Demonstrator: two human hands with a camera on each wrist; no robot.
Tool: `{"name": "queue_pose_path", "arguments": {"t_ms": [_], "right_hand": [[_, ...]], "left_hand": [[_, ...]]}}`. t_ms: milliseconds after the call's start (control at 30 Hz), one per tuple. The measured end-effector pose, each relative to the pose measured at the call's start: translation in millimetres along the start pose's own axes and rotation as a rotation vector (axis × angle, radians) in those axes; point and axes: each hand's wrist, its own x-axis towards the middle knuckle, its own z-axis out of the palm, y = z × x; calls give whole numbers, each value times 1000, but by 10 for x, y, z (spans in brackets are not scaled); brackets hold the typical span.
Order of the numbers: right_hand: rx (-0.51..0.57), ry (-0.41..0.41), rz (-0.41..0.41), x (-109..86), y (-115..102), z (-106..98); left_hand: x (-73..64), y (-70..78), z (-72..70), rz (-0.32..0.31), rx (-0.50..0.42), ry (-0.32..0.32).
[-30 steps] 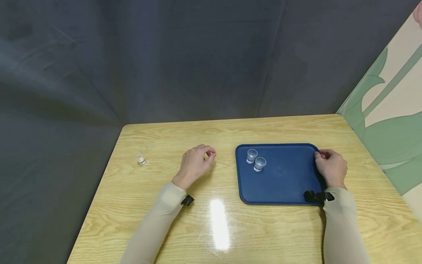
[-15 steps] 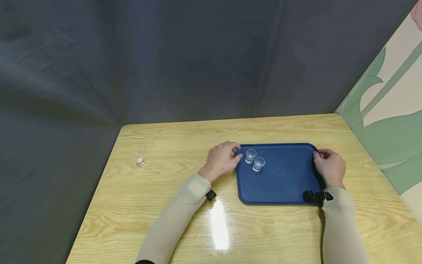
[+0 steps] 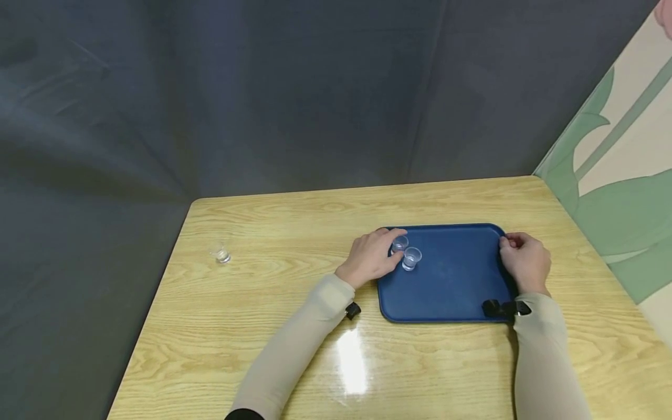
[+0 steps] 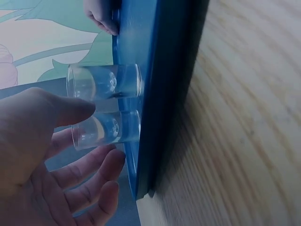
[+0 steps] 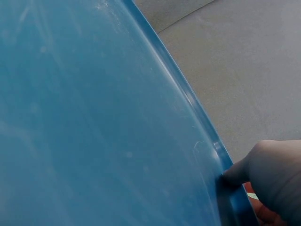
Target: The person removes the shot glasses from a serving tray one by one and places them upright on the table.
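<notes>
Two small clear shot glasses stand side by side at the left end of a blue tray (image 3: 454, 286). My left hand (image 3: 370, 256) reaches over the tray's left rim, thumb and index finger spread around the rear glass (image 3: 400, 244). In the left wrist view the thumb lies between that rear glass (image 4: 106, 129) and the front glass (image 4: 103, 82), and the other fingers curve loosely beyond. The front glass is just right of the thumb tip. My right hand (image 3: 527, 259) pinches the tray's right rim between thumb and fingers, as the right wrist view confirms.
A third clear shot glass (image 3: 223, 255) stands far left on the wooden table (image 3: 294, 221). Dark cloth (image 3: 315, 93) hangs behind and left of the table. A patterned surface with green leaves (image 3: 630, 221) borders the right side.
My left hand has moved right from the bare wood, across the tray's left rim, to the rear shot glass. The right hand stays on the tray's rim.
</notes>
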Motion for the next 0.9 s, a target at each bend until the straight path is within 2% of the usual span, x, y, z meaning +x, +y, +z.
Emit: {"name": "queue_pose_path", "arguments": {"t_ms": [167,567,900], "right_hand": [[4,12,-4,-9,-29,10],[11,-2,10,-20,-19,-25],[10,-15,19,1,-6,-18]], "left_hand": [[11,5,8,11,16,23],[-81,-54,-61,-36,-10,59],[-182,-134,-106,-30,-28,132]]}}
